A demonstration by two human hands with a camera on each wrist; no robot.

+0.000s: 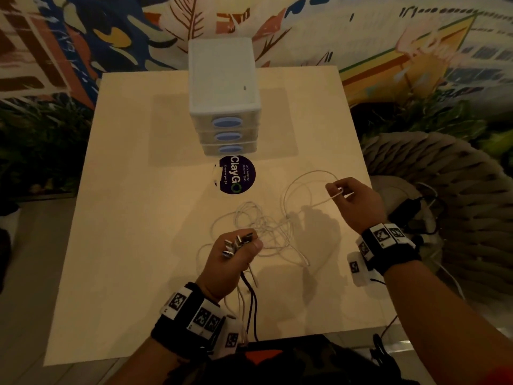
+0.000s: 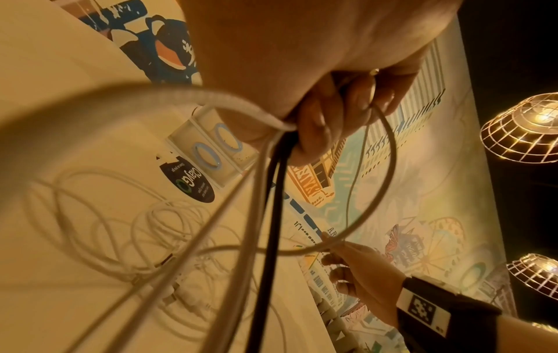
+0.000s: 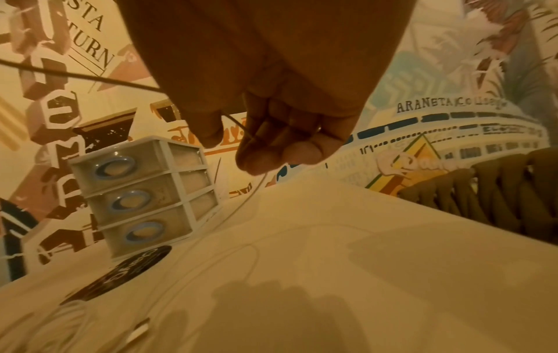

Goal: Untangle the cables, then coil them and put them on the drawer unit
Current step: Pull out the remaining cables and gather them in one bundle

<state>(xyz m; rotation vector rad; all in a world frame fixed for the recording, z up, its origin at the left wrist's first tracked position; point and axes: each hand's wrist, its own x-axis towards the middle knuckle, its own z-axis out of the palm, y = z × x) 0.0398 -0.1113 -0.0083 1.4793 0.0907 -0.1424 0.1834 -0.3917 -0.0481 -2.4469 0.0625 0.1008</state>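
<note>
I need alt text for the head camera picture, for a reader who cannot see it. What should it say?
Over a pale table, the left hand grips a bundle of cable plugs, while the right hand pinches one white cable lifted from a tangle of white cables. A white three-drawer unit stands behind a round dark sticker.

Mural wall (image 1: 83, 37), woven chair (image 1: 444, 173)

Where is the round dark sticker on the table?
In the head view, the round dark sticker lies flat on the cream table, directly before the white three-drawer unit, beyond the tangled white cables.
</note>
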